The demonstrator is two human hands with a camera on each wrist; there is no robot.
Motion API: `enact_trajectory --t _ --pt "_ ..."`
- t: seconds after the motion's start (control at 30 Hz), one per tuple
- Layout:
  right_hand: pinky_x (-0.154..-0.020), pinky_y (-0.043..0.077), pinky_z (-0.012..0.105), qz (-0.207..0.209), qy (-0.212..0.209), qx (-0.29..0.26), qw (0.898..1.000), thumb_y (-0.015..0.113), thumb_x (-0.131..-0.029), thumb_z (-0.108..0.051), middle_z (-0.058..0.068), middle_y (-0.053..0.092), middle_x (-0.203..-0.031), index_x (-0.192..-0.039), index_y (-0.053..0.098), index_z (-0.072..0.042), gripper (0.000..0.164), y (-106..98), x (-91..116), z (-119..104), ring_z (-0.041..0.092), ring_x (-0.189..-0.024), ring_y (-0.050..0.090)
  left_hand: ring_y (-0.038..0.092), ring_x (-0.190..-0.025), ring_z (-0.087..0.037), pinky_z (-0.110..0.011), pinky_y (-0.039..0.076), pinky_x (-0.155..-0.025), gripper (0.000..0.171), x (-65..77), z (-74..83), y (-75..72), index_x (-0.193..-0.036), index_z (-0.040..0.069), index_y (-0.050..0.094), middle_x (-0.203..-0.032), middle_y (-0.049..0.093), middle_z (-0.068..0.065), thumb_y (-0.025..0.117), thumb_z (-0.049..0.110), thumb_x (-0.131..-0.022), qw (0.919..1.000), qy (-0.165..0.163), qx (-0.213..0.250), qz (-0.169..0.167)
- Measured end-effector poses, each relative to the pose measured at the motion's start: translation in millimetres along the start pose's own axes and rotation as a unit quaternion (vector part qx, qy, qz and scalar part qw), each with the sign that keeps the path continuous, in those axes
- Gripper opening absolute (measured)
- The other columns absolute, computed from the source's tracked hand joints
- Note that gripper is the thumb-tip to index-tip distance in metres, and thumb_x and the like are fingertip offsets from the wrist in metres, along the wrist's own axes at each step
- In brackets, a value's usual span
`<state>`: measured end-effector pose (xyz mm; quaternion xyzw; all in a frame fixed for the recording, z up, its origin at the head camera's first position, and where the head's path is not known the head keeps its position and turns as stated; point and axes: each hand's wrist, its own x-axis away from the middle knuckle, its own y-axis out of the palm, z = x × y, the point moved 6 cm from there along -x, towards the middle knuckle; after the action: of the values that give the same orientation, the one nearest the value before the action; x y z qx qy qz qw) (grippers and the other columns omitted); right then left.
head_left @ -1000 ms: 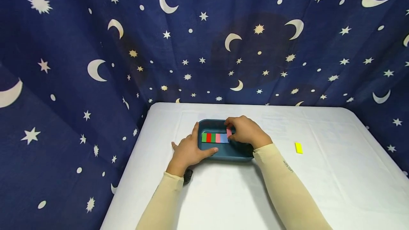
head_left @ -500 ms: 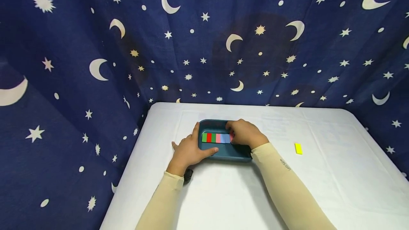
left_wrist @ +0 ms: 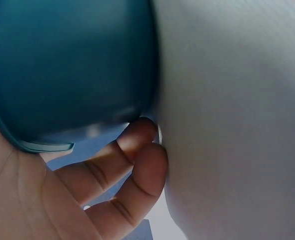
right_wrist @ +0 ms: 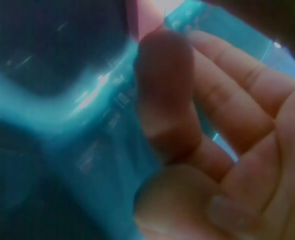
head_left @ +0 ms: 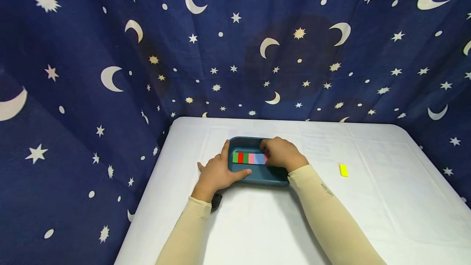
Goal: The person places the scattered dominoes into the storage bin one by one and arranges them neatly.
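Note:
A dark teal rectangular tray (head_left: 263, 172) stands on the table. My left hand (head_left: 215, 175) holds its left end, thumb over the near rim and index finger along the far left corner. In the left wrist view two bent fingers (left_wrist: 122, 200) lie against the outside, tips by the tray's bottom edge. Inside lies a side-by-side row of blocks: light green (head_left: 235, 158), red (head_left: 241, 158), dark green (head_left: 245, 158), pink (head_left: 251, 158) and blue (head_left: 259, 159). At the row's right end my right hand (head_left: 282, 153) pinches a pink block (right_wrist: 146, 19), mostly hidden by the fingers.
A yellow block (head_left: 343, 170) lies alone on the white tablecloth (head_left: 386, 199), right of the tray. A small black object (head_left: 216, 202) shows beside the left wrist. A dark blue curtain (head_left: 235, 44) with moons and stars hangs behind and to the sides.
My right hand has lowered the pink block from a tilted position to the right end of the row, then kept nearly still. The left hand stays on the tray.

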<state>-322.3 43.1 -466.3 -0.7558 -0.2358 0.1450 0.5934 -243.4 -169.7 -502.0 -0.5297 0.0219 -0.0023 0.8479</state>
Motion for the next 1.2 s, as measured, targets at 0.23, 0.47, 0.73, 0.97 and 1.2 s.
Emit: enact_trajectory --t 0.23,0.47,0.73,0.97,1.2 --pt "-0.078 0.058 0.044 -0.001 0.014 0.010 1.000 0.093 -0.075 -0.015 -0.005 0.069 -0.084 -0.122 0.075 -0.011 0.051 -1 6 4 0.018 -0.079 0.063 0.067 -0.120 -0.031 -0.093 0.018 -0.099 0.134 2.3 5.5 1.7 -0.172 0.032 0.007 -0.146 0.063 -0.006 0.056 0.101 -0.069 1.0000 0.000 0.008 -0.003" --pt "-0.080 0.058 0.046 -0.007 0.022 0.013 1.000 0.094 -0.075 -0.018 -0.004 0.071 -0.090 -0.123 0.075 -0.012 0.053 -5 12 8 0.019 -0.083 0.064 0.067 -0.119 -0.030 -0.092 0.019 -0.099 0.136 2.2 10.6 4.5 -0.172 0.031 0.008 -0.144 0.064 -0.006 0.051 0.105 -0.066 0.9999 0.005 0.011 -0.002" --pt "-0.085 0.058 0.050 -0.018 0.033 -0.005 0.999 0.093 -0.077 -0.029 0.005 0.076 -0.108 -0.129 0.072 -0.012 0.058 -16 20 8 0.021 -0.093 0.067 0.066 -0.120 -0.036 -0.092 0.018 -0.101 0.136 2.9 11.8 4.9 -0.172 0.029 0.007 -0.143 0.065 -0.010 0.056 0.101 -0.068 0.9998 0.002 0.015 -0.011" --pt "-0.090 0.056 0.054 -0.004 0.038 -0.018 0.999 0.093 -0.080 -0.032 0.007 0.075 -0.117 -0.135 0.070 -0.015 0.063 -42 39 8 0.024 -0.104 0.067 0.066 -0.122 -0.035 -0.092 0.017 -0.101 0.137 3.0 8.3 5.1 -0.172 0.030 0.006 -0.147 0.062 -0.009 0.053 0.104 -0.067 0.9999 0.000 0.011 -0.013" --pt "-0.091 0.056 0.056 0.035 0.041 -0.024 0.998 0.091 -0.083 -0.032 0.010 0.074 -0.124 -0.140 0.066 -0.015 0.065 -68 69 10 0.029 -0.110 0.068 0.066 -0.123 -0.034 -0.092 0.017 -0.101 0.139 5.8 2.2 0.6 -0.172 0.031 0.004 -0.150 0.060 -0.009 0.048 0.107 -0.064 0.9999 -0.001 0.010 -0.009"
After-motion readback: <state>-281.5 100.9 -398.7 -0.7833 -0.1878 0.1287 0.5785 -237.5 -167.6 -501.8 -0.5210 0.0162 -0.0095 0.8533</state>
